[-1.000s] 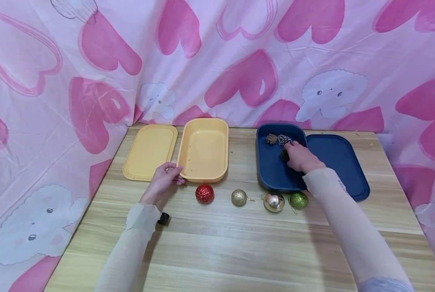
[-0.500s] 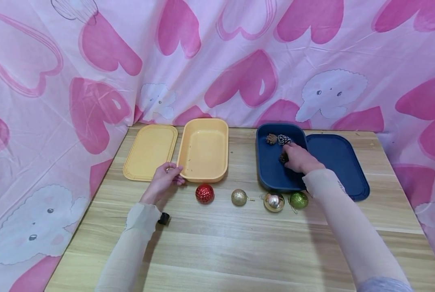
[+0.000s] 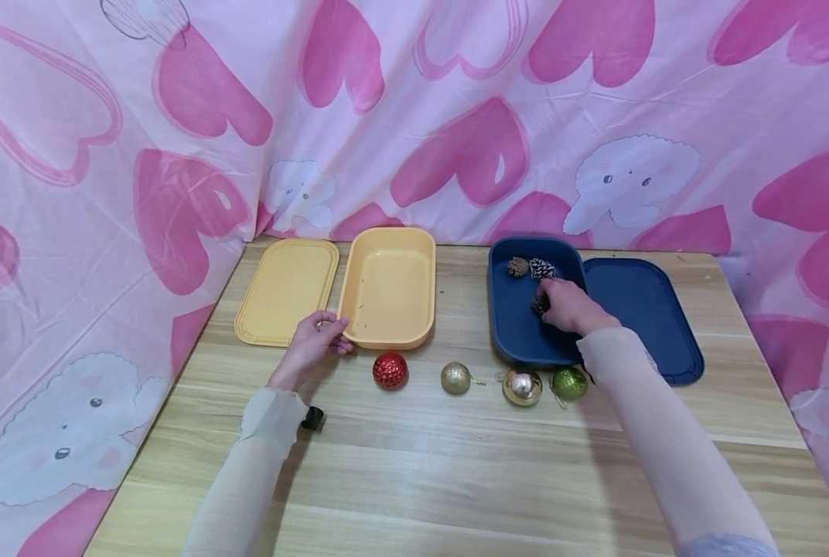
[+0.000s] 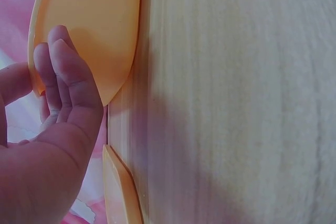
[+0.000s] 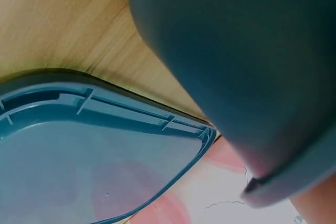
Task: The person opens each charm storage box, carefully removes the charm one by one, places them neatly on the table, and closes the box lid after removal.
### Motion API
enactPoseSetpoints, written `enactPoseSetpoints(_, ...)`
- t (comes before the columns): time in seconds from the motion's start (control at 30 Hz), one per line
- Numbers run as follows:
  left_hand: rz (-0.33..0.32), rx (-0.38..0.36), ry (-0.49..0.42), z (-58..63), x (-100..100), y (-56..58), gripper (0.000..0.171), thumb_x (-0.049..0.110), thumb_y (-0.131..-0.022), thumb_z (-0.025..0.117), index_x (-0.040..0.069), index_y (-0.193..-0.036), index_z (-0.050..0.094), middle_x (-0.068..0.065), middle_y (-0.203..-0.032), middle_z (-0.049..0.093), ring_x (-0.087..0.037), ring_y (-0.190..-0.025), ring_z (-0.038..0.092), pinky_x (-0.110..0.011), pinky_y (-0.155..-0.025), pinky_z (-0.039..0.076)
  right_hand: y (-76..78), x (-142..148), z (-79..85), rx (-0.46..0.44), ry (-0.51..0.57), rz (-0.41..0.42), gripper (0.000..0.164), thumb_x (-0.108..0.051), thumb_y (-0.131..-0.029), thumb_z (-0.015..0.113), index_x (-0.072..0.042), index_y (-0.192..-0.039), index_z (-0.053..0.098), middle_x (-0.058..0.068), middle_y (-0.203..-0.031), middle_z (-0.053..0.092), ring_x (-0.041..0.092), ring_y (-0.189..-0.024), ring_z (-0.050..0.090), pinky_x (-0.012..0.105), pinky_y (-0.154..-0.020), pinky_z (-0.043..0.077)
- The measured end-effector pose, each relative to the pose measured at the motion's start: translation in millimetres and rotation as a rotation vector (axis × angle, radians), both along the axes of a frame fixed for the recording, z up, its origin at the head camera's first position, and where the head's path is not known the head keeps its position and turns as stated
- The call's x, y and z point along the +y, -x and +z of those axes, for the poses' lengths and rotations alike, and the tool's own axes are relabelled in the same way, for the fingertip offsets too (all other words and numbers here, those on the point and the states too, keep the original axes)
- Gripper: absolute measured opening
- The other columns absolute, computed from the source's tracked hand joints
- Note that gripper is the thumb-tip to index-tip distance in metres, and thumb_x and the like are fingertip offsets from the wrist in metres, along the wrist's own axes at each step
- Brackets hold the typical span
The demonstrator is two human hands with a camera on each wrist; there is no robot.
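At the near left corner of the yellow box (image 3: pixel 390 290), my left hand (image 3: pixel 315 340) pinches the rim between thumb and fingers. The left wrist view shows that hand (image 4: pixel 58 114) close up against the box wall (image 4: pixel 100 19). My right hand (image 3: pixel 571 304) reaches into the dark blue box (image 3: pixel 501 325) and grips a dark pine cone (image 3: pixel 540 302), partly covered by the fingers. Two more pine cones lie at the back of this box: a brown one (image 3: pixel 517 267) and a white-tipped one (image 3: pixel 542 268). The blue box's wall (image 5: pixel 226 61) hides most of the right hand in the right wrist view.
A yellow lid (image 3: pixel 289 290) lies left of its box, a blue lid (image 3: pixel 640 317) right of the other. In front stand a red ball (image 3: pixel 390 370), a gold glitter ball (image 3: pixel 455 377), a shiny gold ball (image 3: pixel 522 386) and a green ball (image 3: pixel 570 382). A patterned curtain (image 3: pixel 456 155) hangs behind.
My right hand has shifted slightly toward the near side within the blue box, and the gripped pine cone has come along. The left hand stays on the yellow box's rim.
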State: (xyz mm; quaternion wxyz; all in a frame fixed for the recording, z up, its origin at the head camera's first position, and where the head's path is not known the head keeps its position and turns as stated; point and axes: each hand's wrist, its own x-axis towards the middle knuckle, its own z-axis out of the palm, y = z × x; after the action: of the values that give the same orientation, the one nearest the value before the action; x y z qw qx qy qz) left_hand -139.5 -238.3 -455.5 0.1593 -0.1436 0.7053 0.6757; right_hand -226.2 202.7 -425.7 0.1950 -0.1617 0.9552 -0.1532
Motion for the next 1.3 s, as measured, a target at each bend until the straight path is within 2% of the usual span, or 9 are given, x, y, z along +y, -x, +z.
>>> enactPoseSetpoints(0.6, -0.001, 0.006, 0.009, 0.7, 0, -0.3, 0.02, 0.017, -0.099, 0.055, 0.005, -0.106, 0.041, 0.0, -0.069, 0.065, -0.011, -0.064, 0.066, -0.022, -0.065, 0.057, -2.4, 4, 0.2, -0.023, 0.053, -0.027, 0.038, -0.007, -0.086, 0.063, 0.002, -0.123, 0.054, 0.026, -0.126, 0.047, 0.038, -0.109, 0.048, 0.056, -0.096, 0.045)
enactPoseSetpoints(0.7, -0.011, -0.005, -0.001, 11.5, 3, -2.5, 0.018, 0.015, -0.099, 0.054, 0.004, -0.105, 0.041, -0.001, -0.069, 0.066, -0.012, -0.064, 0.067, -0.024, -0.066, 0.058, -3.7, 4, 4.0, -0.018, 0.072, -0.03, 0.038, -0.007, -0.087, 0.063, 0.001, -0.123, 0.054, 0.025, -0.126, 0.047, 0.037, -0.107, 0.049, 0.056, -0.096, 0.045)
enactPoseSetpoints(0.8, -0.014, -0.018, 0.0, 14.3, 3, -2.3, 0.017, 0.013, -0.099, 0.054, 0.003, -0.106, 0.041, -0.002, -0.07, 0.066, -0.013, -0.064, 0.067, -0.025, -0.067, 0.059, -3.9, 5, 7.0, -0.007, 0.09, -0.026, 0.039, -0.008, -0.087, 0.064, 0.001, -0.123, 0.054, 0.025, -0.127, 0.047, 0.038, -0.109, 0.049, 0.057, -0.097, 0.044)
enactPoseSetpoints(0.83, -0.015, -0.021, 0.001, 14.2, 3, -2.1, 0.017, 0.013, -0.099, 0.053, 0.003, -0.107, 0.042, -0.002, -0.07, 0.067, -0.013, -0.064, 0.067, -0.026, -0.068, 0.059, -4.0, 6, 8.0, -0.003, 0.096, -0.025, 0.039, -0.008, -0.087, 0.064, 0.001, -0.123, 0.054, 0.025, -0.127, 0.047, 0.039, -0.11, 0.049, 0.057, -0.098, 0.044)
enactPoseSetpoints(0.97, -0.005, -0.012, 0.009, 0.7, 0, 0.7, 0.022, 0.016, -0.099, 0.055, 0.003, -0.11, 0.042, 0.0, -0.07, 0.068, -0.011, -0.064, 0.067, -0.025, -0.067, 0.059, -4.2, 7, 9.7, 0.007, 0.126, -0.027, 0.04, -0.008, -0.086, 0.065, 0.001, -0.124, 0.055, 0.026, -0.13, 0.047, 0.039, -0.114, 0.048, 0.057, -0.099, 0.042)
enactPoseSetpoints(1.3, -0.013, 0.01, 0.013, 2.2, 0, -1.5, 0.021, 0.018, -0.099, 0.055, 0.005, -0.109, 0.042, 0.001, -0.071, 0.067, -0.01, -0.065, 0.066, -0.023, -0.065, 0.058, -9.2, 10, 16.8, 0.053, 0.238, -0.04, 0.043, -0.011, -0.086, 0.068, 0.003, -0.125, 0.054, 0.025, -0.123, 0.051, 0.035, -0.099, 0.05, 0.054, -0.089, 0.045)
